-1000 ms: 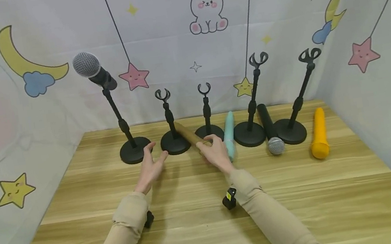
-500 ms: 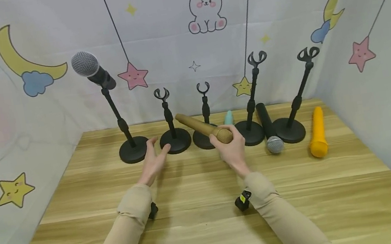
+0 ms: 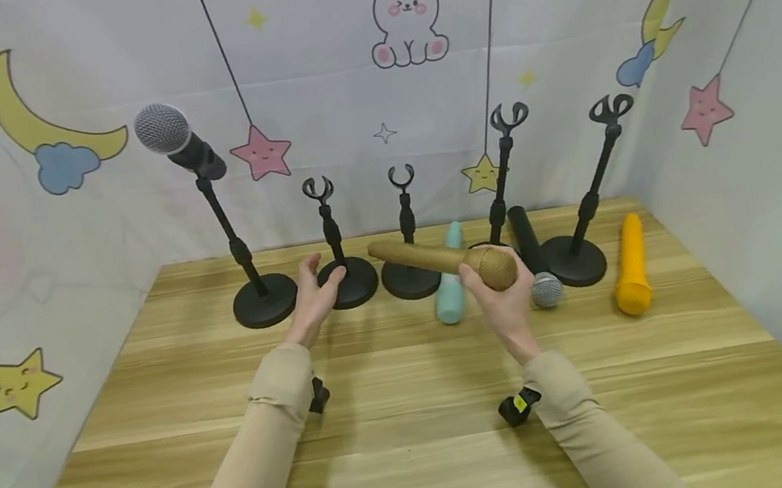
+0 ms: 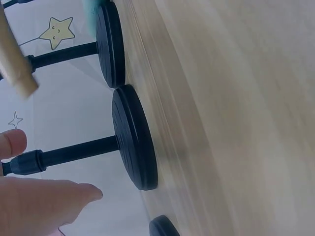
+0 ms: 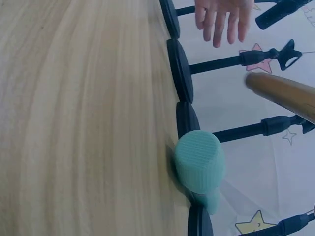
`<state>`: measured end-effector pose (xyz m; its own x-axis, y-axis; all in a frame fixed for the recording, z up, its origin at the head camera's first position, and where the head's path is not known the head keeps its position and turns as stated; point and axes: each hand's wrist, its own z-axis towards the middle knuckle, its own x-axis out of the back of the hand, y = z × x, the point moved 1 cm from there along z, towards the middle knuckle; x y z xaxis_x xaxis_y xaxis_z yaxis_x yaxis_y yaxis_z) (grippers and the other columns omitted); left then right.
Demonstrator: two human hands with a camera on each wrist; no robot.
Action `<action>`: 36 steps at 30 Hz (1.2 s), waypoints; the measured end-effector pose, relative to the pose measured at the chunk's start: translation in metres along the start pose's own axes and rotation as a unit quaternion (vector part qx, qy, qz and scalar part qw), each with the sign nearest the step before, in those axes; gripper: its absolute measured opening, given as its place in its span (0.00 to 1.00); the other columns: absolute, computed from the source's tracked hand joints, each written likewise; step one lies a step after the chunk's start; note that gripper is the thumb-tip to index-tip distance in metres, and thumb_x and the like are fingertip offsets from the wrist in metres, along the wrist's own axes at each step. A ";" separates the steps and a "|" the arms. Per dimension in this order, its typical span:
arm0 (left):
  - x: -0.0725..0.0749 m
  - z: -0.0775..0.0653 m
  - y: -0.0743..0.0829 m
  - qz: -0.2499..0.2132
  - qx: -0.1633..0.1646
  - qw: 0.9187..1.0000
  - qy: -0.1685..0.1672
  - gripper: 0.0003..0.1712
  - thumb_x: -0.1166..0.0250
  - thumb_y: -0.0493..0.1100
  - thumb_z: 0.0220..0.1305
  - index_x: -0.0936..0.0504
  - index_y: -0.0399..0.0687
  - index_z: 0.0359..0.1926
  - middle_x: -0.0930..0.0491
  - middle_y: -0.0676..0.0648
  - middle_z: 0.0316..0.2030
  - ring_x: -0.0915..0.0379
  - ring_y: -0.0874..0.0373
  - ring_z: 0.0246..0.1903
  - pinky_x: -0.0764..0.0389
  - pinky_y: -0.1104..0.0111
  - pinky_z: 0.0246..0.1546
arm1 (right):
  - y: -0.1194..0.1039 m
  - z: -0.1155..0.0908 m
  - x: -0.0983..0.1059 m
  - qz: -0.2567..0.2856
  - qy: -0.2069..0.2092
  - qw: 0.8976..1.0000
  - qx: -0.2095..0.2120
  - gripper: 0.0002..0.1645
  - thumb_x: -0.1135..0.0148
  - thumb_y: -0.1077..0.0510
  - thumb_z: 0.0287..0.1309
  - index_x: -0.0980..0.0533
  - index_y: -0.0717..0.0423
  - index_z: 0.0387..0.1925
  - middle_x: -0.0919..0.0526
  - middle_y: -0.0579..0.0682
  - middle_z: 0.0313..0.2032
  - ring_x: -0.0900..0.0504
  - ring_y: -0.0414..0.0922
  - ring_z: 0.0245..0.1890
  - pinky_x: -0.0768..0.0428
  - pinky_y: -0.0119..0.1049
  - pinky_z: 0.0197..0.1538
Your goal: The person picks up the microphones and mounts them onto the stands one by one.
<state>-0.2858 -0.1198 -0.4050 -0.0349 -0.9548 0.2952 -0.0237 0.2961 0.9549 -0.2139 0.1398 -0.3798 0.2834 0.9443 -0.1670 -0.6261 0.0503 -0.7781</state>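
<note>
I see the right hand [image 3: 502, 303] gripping the gold microphone [image 3: 438, 256] by its textured head [image 3: 495, 266]. Its smooth handle [image 3: 400, 253] points toward the spread left hand [image 3: 312, 296].

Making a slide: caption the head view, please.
A right hand grips a gold microphone near five black stands; the left hand holds nothing.

The left forearm [image 3: 253, 467] and right forearm [image 3: 610, 439], both sleeved, reach from the table's [image 3: 425, 475] near edge toward its far edge. The left hand [image 3: 312, 302] is raised, thumb parted from extended fingers; the right hand [image 3: 502, 305], closer to the right edge, grips.
</note>
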 end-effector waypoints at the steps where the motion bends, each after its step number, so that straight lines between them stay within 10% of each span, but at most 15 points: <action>1: 0.000 0.002 0.000 0.001 -0.002 1.000 -0.003 0.38 0.50 0.53 0.64 0.59 0.52 0.68 0.61 0.47 0.69 0.67 0.51 0.70 0.52 0.54 0.66 | -0.001 0.001 0.001 0.016 0.007 1.000 0.004 0.16 0.38 0.71 0.43 0.29 0.73 0.37 0.21 0.43 0.32 0.23 0.34 0.26 0.24 0.25 0.28; 7: -0.002 0.010 0.000 0.009 -0.025 0.999 -0.025 0.39 0.50 0.54 0.64 0.61 0.57 0.68 0.62 0.49 0.70 0.69 0.52 0.70 0.54 0.53 0.67 | -0.003 0.003 0.004 0.067 0.029 0.997 -0.001 0.14 0.38 0.72 0.43 0.30 0.74 0.34 0.22 0.44 0.28 0.23 0.35 0.25 0.24 0.26 0.28; 17: -0.002 0.018 0.003 -0.003 -0.033 0.998 -0.050 0.39 0.51 0.51 0.65 0.64 0.59 0.69 0.60 0.49 0.70 0.68 0.53 0.70 0.55 0.53 0.67 | 0.010 0.007 0.010 0.104 -0.062 0.993 0.011 0.13 0.36 0.71 0.43 0.30 0.66 0.33 0.24 0.45 0.15 0.29 0.44 0.08 0.29 0.38 0.15; 26: 0.002 0.026 0.017 -0.013 -0.085 0.995 -0.049 0.40 0.53 0.55 0.65 0.67 0.60 0.68 0.68 0.50 0.70 0.72 0.55 0.70 0.58 0.55 0.68 | 0.023 0.007 0.012 0.143 -0.077 0.987 0.005 0.15 0.36 0.70 0.44 0.30 0.69 0.36 0.21 0.61 0.32 0.24 0.46 0.17 0.26 0.37 0.17; 36: 0.003 0.030 0.025 0.061 -0.132 0.989 -0.013 0.29 0.55 0.50 0.68 0.47 0.47 0.65 0.45 0.39 0.61 0.51 0.44 0.64 0.46 0.49 0.62 | 0.013 0.008 0.017 0.142 -0.054 0.984 -0.095 0.15 0.39 0.69 0.48 0.29 0.64 0.40 0.17 0.59 0.34 0.17 0.47 0.33 0.23 0.39 0.21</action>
<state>-0.3168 -0.1148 -0.3815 -0.0481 -0.9102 0.4113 0.2448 0.3885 0.8883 -0.2232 0.1593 -0.3881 0.0317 0.9408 -0.3375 -0.5199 -0.2729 -0.8094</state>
